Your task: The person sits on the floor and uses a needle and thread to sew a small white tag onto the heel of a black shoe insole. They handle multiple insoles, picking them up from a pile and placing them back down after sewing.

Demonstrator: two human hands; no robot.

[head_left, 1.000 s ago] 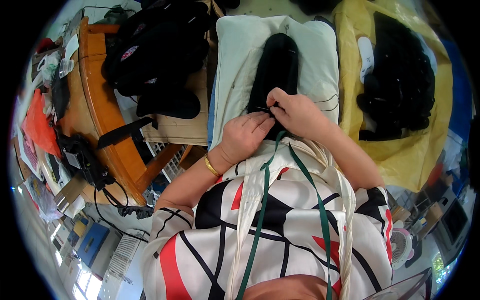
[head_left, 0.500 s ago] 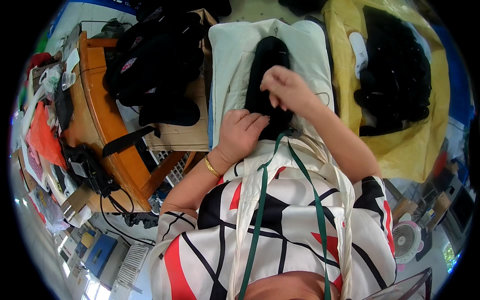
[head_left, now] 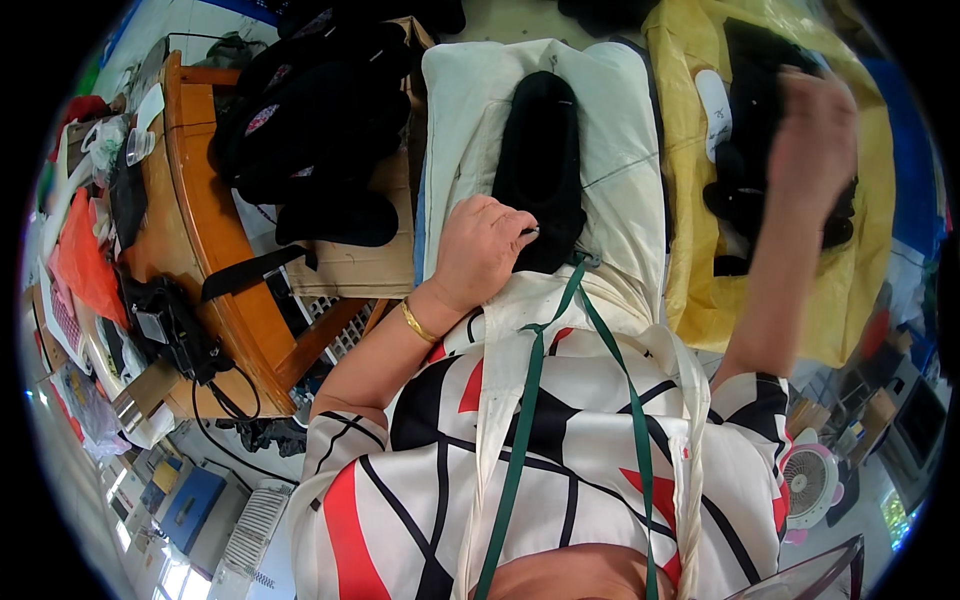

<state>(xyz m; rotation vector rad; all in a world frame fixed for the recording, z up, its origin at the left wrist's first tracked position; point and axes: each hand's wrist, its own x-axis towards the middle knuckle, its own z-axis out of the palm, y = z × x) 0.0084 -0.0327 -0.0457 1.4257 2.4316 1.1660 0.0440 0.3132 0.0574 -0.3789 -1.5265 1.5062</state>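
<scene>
One black slipper (head_left: 541, 160) is lying on the cream cloth pad (head_left: 620, 150), dead centre ahead of the person. Its long axis is running straight away from the body: one rounded end pointing far, the near end sitting at the lower edge of the pad, under the left hand.

Left hand (head_left: 480, 250) is resting palm down on the near end of the slipper, wrist bent, fingers curled over its left edge and touching it. The grip is looking like a loose pinch on the slipper rim, with a small pale bit showing at the fingertips; too small to identify. A gold bangle (head_left: 415, 322) is sitting on that wrist, forearm coming in from lower left.

Right hand (head_left: 812, 140) is raised over the yellow bag (head_left: 690, 250) on the right, forearm angling steeply up from the lower right. It is motion-blurred, so whether that grip is clenched or released cannot be told; nothing visible in it.

Count: one slipper on the pad, a heap of black slippers (head_left: 320, 130) on the cardboard box (head_left: 360, 268) to the left, more black pieces (head_left: 745, 190) inside the yellow bag; neither heap is countable. One wooden bench (head_left: 215, 240) is standing at far left.
</scene>
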